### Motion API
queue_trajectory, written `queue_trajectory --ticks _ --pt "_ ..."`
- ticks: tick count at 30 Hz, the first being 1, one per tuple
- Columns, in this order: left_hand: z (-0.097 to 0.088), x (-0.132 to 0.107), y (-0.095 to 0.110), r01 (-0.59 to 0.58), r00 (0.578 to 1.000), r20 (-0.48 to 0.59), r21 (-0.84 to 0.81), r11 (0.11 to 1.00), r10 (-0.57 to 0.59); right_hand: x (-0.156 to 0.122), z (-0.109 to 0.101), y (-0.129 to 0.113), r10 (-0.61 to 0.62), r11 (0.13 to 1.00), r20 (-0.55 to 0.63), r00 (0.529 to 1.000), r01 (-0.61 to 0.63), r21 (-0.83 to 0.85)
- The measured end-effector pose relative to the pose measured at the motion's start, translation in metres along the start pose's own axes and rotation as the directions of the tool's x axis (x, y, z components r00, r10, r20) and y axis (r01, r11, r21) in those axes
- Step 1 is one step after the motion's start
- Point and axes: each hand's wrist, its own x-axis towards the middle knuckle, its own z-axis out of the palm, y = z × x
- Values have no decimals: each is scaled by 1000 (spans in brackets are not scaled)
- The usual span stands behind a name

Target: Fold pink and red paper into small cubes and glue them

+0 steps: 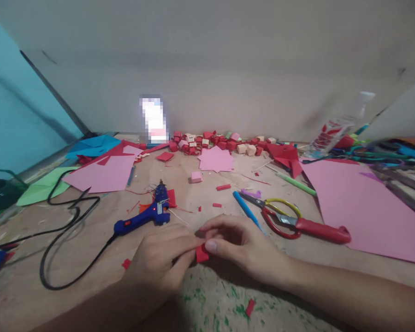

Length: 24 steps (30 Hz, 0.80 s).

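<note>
Basically, both hands are together at lower centre, fingertips clamped on one small red folded paper piece (202, 254), which sits between them, low over the brown tabletop (180, 203); can't tell if it touches the surface. Left hand (168, 251): comes in from lower left, back of hand up, fingers curled and pointing right, thumb and index pinching the piece's left edge. Right hand (244, 244): forearm slants in from lower right, fingers bent in an arch, thumb stretched left and pressed on the piece's upper right. Blue plastic glue gun (141, 220) with a black cord lies just left of the hands, red light lit. Slim blue pen-like stick (246, 207) and metal scissors with red and yellow loops (257, 201) lie beyond the right hand. Small pink paper cube (196, 177) stands farther back; loose red paper strip (250, 308) lies near the right forearm.
</note>
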Motion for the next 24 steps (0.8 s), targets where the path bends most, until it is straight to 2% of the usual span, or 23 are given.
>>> queue_trajectory --ticks 2,4,10,15,17,19,24 --pt "1 -1 2 -96 995 -18 78 992 98 1 0 1 56 997 53 997 -59 52" --pt "2 -1 2 -120 992 -24 108 987 123 1 -1 0 85 993 73 994 -91 80" --pt "5 -1 0 -67 996 -47 64 996 70 1 -3 -2 69 991 44 997 -73 110" --pt "0 3 6 6 995 -99 43 999 -2 1 -4 1 67 942 28 997 -72 328" --pt "-1 4 7 40 993 -108 6 999 -39 2 -5 2 44 924 -21 999 -33 381" --pt "0 4 6 37 995 -95 -18 999 -38 2 -6 2 37 928 -40 998 -20 371" --pt "5 3 -1 -6 999 -38 11 1000 6 2 -7 1 43 954 -4 999 -40 297"
